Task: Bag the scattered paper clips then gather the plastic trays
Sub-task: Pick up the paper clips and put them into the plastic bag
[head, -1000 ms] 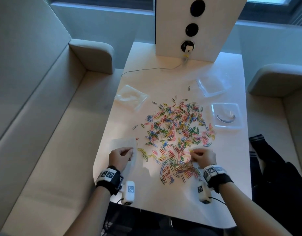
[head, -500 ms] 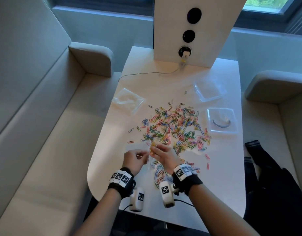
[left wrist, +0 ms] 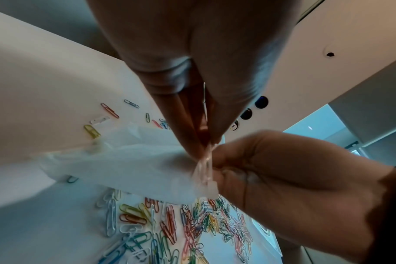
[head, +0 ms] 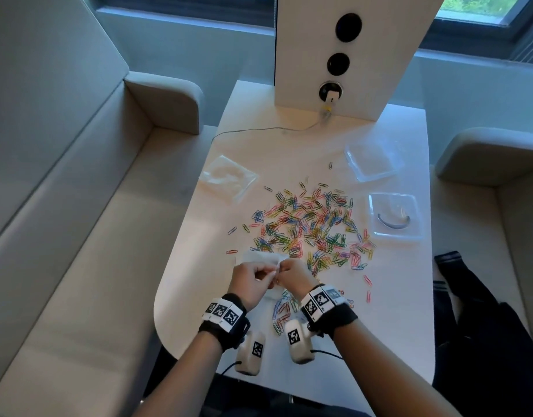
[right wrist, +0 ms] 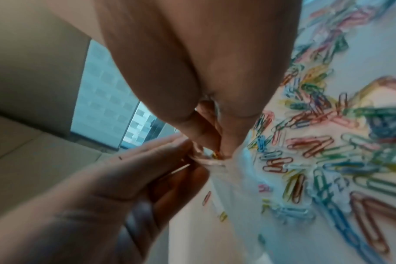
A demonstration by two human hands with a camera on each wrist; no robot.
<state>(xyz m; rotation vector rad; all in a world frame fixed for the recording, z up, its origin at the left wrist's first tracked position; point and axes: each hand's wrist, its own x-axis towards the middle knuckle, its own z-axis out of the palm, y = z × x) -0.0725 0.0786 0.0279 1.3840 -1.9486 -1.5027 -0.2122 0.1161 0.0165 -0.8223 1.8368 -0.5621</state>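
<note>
The white table [head: 388, 311] was the whole workspace, with the paper clips [head: 307, 227] spread loose across its middle, probably so they were easy to grab in bunches. Two clear plastic trays [head: 394, 216] sat off to the right edge, out of the way for later. The small clear bag [head: 260, 258] was held up at the near edge: left hand [head: 248, 282] pinched one side of the mouth, right hand [head: 293, 278] pinched the other, looked like pulling it open for filling. No clips visibly bagged yet.
</note>
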